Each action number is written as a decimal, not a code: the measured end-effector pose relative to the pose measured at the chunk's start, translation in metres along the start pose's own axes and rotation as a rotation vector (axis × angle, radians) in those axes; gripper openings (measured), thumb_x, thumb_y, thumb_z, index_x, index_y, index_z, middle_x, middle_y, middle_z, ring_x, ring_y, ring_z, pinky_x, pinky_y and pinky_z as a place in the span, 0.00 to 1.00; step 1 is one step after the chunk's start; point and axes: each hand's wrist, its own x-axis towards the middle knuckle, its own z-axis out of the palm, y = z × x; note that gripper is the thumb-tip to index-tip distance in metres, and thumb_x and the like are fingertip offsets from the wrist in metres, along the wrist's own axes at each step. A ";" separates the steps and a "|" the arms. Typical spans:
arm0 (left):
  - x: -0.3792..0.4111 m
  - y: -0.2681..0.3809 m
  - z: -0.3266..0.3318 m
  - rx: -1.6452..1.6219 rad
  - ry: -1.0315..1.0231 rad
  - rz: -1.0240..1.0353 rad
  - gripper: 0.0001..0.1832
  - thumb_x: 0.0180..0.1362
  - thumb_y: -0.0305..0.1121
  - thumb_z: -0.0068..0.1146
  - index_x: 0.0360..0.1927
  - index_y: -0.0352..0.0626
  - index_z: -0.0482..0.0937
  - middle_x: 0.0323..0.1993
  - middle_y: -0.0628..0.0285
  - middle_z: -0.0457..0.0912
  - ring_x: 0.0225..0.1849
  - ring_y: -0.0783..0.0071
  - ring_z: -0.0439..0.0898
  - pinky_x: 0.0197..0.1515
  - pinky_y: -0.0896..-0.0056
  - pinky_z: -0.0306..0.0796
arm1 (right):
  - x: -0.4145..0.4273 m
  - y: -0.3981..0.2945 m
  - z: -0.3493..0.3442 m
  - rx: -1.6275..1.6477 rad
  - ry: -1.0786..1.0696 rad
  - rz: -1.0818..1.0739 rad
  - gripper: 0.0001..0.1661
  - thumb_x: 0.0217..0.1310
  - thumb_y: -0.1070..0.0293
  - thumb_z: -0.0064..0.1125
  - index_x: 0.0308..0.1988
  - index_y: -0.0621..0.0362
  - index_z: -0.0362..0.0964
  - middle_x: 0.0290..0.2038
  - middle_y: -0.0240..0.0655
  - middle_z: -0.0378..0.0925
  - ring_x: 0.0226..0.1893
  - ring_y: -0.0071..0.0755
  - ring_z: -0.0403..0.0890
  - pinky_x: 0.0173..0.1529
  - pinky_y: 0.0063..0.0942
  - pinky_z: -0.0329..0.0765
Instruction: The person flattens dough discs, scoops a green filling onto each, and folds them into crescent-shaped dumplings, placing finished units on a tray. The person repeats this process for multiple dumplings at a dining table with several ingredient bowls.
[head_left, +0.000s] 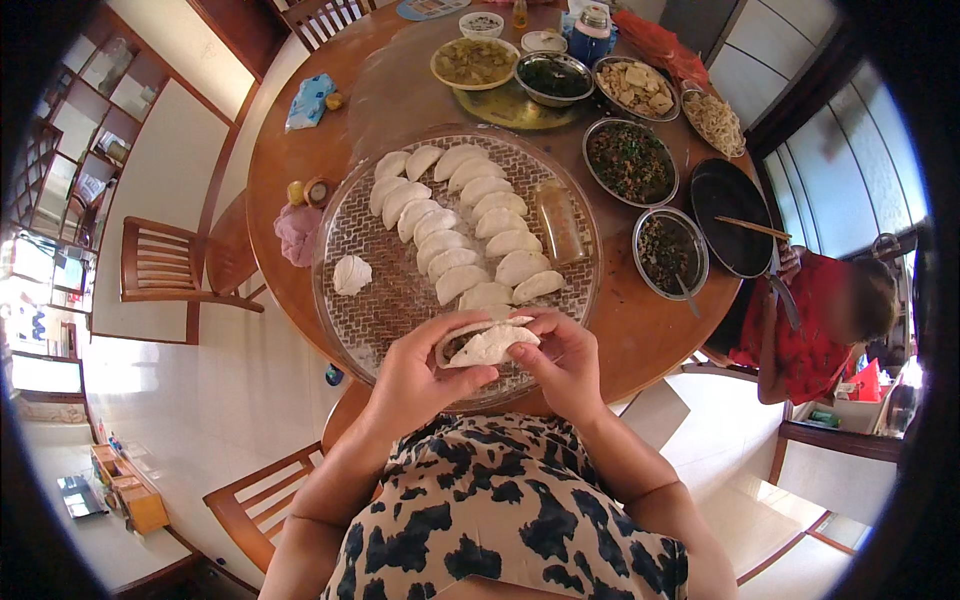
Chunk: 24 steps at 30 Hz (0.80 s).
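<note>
Between my two hands is a folded dumpling (491, 346), its dark filling showing through the gap at the left end. My left hand (427, 356) grips that end from the side. At the right end, the fingers and thumb of my right hand (559, 360) pinch the dough edges together. Just beyond lies a round woven tray (345, 319) dusted with flour. Two curving rows of finished dumplings (439, 244) rest on it. A lump of white dough (352, 275) sits at the tray's left, and a glass jar (560, 225) lies on its right side.
Right of the tray stand a bowl of chopped filling (630, 161), a smaller bowl with a spoon (670, 251), and a black frying pan (724, 202) with chopsticks. Several dishes, including a bowl of greens (553, 77), are farther back. A person in red (802, 330) is at the right.
</note>
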 end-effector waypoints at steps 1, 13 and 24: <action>0.001 -0.004 0.001 -0.025 0.018 0.022 0.28 0.55 0.26 0.70 0.59 0.35 0.74 0.50 0.60 0.81 0.51 0.80 0.78 0.49 0.78 0.74 | 0.000 0.002 0.000 0.028 0.000 0.009 0.10 0.62 0.79 0.63 0.44 0.64 0.74 0.55 0.41 0.75 0.54 0.31 0.76 0.58 0.28 0.74; -0.001 -0.008 0.001 -0.105 0.057 0.007 0.23 0.57 0.24 0.69 0.56 0.34 0.77 0.47 0.60 0.83 0.48 0.81 0.79 0.49 0.79 0.75 | -0.002 0.007 0.005 0.165 -0.001 -0.076 0.09 0.61 0.83 0.62 0.42 0.63 0.74 0.53 0.41 0.75 0.55 0.30 0.75 0.59 0.29 0.72; 0.021 -0.038 0.004 -0.508 -0.242 -0.058 0.45 0.54 0.21 0.68 0.74 0.43 0.55 0.64 0.52 0.72 0.63 0.62 0.74 0.61 0.62 0.73 | 0.000 -0.013 0.010 0.145 -0.007 -0.200 0.11 0.61 0.85 0.60 0.43 0.63 0.72 0.53 0.43 0.75 0.55 0.34 0.77 0.59 0.31 0.75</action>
